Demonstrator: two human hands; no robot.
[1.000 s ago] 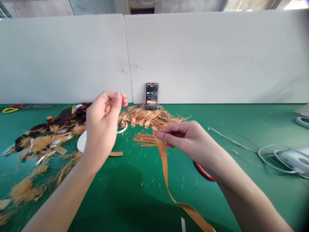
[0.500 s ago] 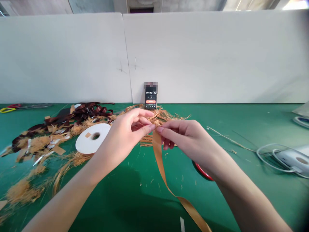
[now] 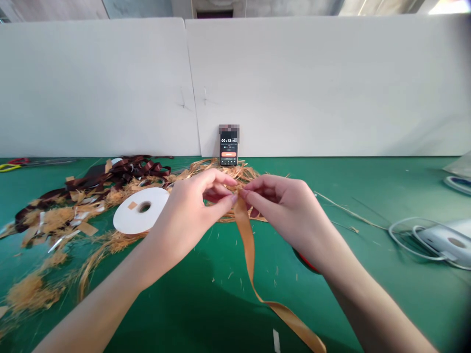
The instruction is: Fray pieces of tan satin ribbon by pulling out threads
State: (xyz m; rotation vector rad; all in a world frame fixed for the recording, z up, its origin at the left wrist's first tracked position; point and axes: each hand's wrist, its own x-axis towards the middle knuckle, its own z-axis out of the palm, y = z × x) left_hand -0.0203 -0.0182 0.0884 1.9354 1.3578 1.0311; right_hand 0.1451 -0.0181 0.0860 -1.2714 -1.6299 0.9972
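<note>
A tan ribbon (image 3: 247, 240) hangs from my fingertips and trails over the green table toward the bottom edge. My left hand (image 3: 206, 198) pinches its upper end between thumb and fingers. Close against it, my right hand (image 3: 277, 201) pinches the same end from the other side, the fingertips of both hands nearly touching. Just behind the fingers lies a bundle of tan raffia-like strands (image 3: 253, 170), partly covered by my hands. What the strands and ribbon do right at the fingertips is too small to make out.
Left of my hands lies a white spool (image 3: 128, 218) beside dark brown ribbon (image 3: 147, 166) and frayed tan fibres (image 3: 33, 291). A phone (image 3: 228, 147) showing a timer leans on the white board (image 3: 312, 88). Scissors (image 3: 16, 164) lie far left; a white corded device (image 3: 449, 240) stands right.
Both hands still pinch the ribbon's upper end. My left fingers have dipped slightly and my right fingers have lifted and shifted a little. The hanging ribbon has swung slightly.
</note>
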